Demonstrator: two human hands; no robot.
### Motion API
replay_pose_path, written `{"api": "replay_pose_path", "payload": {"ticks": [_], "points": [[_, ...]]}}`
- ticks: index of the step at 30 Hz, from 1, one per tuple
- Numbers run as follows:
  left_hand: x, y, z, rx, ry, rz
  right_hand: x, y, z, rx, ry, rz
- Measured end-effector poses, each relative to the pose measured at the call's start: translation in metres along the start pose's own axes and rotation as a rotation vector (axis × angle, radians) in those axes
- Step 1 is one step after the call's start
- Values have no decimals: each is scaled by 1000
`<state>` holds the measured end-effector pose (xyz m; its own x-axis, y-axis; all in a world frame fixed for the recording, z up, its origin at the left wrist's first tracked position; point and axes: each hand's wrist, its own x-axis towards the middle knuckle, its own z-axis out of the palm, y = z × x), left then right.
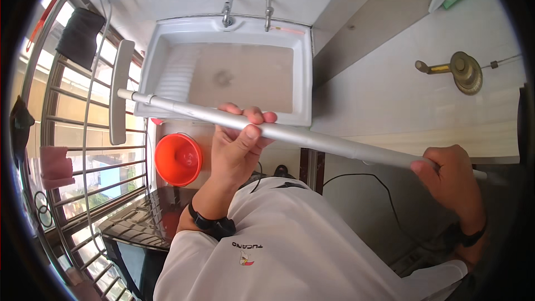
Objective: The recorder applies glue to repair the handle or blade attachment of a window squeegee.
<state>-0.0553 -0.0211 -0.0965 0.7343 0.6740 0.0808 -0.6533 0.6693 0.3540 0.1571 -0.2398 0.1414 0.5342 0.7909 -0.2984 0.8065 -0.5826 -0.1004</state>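
A long silvery pole (329, 144) slants across the view, its far left end joined to a long, flat grey-white head (118, 92), like that of a flat mop. My left hand (239, 142) wraps around the middle of the pole, thumb on top, in front of the sink's near rim. Farther right and nearer the other end, my right hand (448, 181) is closed around the same pole. Behind the pole lies a white sink (307, 78) with a ribbed slope and greyish water in it. The head hangs left of the sink, by the window bars.
Two taps (227, 11) stand on the wall above the sink. A red bucket (178, 159) is below its left side. Window bars (78, 128) with hanging cloths (81, 36) line the left. A brass-coloured crank handle (466, 72) sticks out at right. A dark cable (384, 189) runs low.
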Motion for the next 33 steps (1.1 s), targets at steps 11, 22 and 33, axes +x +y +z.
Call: {"api": "replay_pose_path", "payload": {"ticks": [11,22,33], "points": [[-18,-34,-21,37,31,-185,-25,56,63,187,9,-64],[-2,-29,-86,116,58,-198,-11,66,117,249,-122,34],[24,22,-202,174,218,-286,59,18,233,346,-63,-92]]}}
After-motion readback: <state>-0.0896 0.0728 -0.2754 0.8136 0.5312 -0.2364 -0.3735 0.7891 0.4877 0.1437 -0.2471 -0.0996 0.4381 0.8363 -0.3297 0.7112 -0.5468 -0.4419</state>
